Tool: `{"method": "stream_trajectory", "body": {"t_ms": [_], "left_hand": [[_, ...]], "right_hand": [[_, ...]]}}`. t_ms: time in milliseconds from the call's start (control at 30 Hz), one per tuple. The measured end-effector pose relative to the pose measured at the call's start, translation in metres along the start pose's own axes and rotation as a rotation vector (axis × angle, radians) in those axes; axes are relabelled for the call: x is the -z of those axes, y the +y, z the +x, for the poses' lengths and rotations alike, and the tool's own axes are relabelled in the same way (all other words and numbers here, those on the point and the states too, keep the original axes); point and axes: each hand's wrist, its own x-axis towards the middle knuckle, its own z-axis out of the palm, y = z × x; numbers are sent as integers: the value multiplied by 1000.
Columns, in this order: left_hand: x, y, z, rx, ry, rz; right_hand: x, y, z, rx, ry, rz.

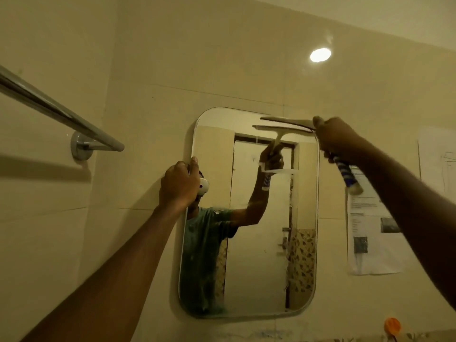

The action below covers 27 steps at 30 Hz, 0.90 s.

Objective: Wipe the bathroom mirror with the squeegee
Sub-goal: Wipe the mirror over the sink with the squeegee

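Observation:
A rounded rectangular mirror [259,280] hangs on the tiled wall. My right hand [336,139] grips the squeegee's blue-and-white handle. The squeegee [288,122] has a pale blade that lies across the mirror's top right part, near the upper edge. My left hand [179,185] holds the mirror's left edge, with the fingers wrapped around the rim. The glass reflects a person's raised arm, the squeegee and a door. Faint wet streaks show on the right half of the glass.
A chrome towel bar [61,114] juts out from the wall at the upper left. A printed paper sheet [370,233] is stuck to the wall right of the mirror. An orange hook [392,325] sits at the lower right. A ceiling light's glare [320,55] shows on the tiles above.

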Motion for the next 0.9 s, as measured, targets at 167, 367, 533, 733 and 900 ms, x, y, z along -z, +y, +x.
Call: {"method": "stream_trajectory", "body": {"t_ms": [167,367,533,733,900], "left_hand": [[0,0,0,1,30,-15],[5,3,-4,-4,13,-59],[2,3,-6,-22,45,-38],[-6,-4,-7,-39,117,-20],[-6,-4,-9,-40,155,5]], "right_hand": [[-11,-5,2,-22,-52,-9],[-55,53,-63,2,-121,-49],[-38,37,-47,22,-83,-78],[-13,-7,6,19,-24,7],[-47,43,-34,78,-54,-50]]}}
